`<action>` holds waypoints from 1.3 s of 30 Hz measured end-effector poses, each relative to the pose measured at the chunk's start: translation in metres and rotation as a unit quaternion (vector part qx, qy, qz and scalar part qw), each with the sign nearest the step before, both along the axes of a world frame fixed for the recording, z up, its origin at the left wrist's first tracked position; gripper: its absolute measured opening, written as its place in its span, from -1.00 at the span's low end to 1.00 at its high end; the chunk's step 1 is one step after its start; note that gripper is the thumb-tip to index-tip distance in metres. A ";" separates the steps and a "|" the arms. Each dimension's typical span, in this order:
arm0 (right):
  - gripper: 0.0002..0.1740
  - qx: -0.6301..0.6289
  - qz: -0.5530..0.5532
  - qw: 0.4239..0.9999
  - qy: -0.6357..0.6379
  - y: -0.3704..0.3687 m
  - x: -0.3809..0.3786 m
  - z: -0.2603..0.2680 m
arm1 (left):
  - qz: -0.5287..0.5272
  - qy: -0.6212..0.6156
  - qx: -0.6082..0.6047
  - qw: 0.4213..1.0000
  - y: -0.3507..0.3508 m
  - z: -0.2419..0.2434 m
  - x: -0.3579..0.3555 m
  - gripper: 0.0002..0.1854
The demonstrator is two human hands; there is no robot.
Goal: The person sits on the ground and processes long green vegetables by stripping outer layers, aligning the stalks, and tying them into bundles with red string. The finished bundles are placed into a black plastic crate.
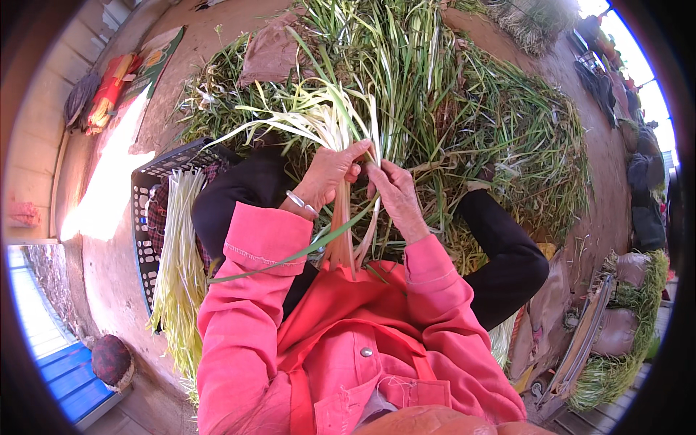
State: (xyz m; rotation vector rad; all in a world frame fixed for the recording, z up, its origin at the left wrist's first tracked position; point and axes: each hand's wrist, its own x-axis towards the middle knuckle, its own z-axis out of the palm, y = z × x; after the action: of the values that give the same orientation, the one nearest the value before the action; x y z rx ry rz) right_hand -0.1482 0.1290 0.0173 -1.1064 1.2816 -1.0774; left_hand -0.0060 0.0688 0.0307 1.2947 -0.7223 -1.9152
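My left hand [329, 171], with a pale bracelet at the wrist, is closed around a bundle of pale leafy stalks [341, 223], perhaps garlic shoots. Their whitish-green leaves fan out above the fist, and the pinkish lower ends hang to my red apron [348, 310]. Right beside it, my right hand [397, 193] pinches a thin white stalk [375, 225] and green leaf matter between thumb and fingers. One long green leaf [326, 239] trails from there across my left sleeve. Ahead of both hands lies a large heap of green leafy stalks [402, 70].
At my left, trimmed pale stalks [182, 234] lie over a black plastic crate [141, 190] lined with plaid cloth. My bent knees flank the work. A brown cloth or sack [272, 51] rests on the heap. A low cart [584, 337] with greens stands at right.
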 end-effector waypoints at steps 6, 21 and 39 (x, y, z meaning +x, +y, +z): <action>-0.70 -0.075 -0.117 0.990 0.008 0.005 0.012 -0.002 | 0.014 -0.023 -0.028 0.999 0.003 0.003 -0.001 -0.74; -0.75 -0.037 -0.041 0.998 -0.003 -0.024 -0.017 0.013 | 0.016 -0.069 -0.020 0.997 -0.005 0.012 0.005 -0.74; -0.71 -0.280 0.168 0.882 0.340 0.016 -0.024 -0.001 | 0.197 0.074 -0.094 0.973 -0.057 0.027 0.054 -0.83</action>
State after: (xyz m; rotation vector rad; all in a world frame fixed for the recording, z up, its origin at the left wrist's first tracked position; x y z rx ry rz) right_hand -0.1720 0.1454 0.0167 -2.2072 1.2408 -0.8278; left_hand 0.0484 0.0116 0.0578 1.0717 -0.5115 -1.5626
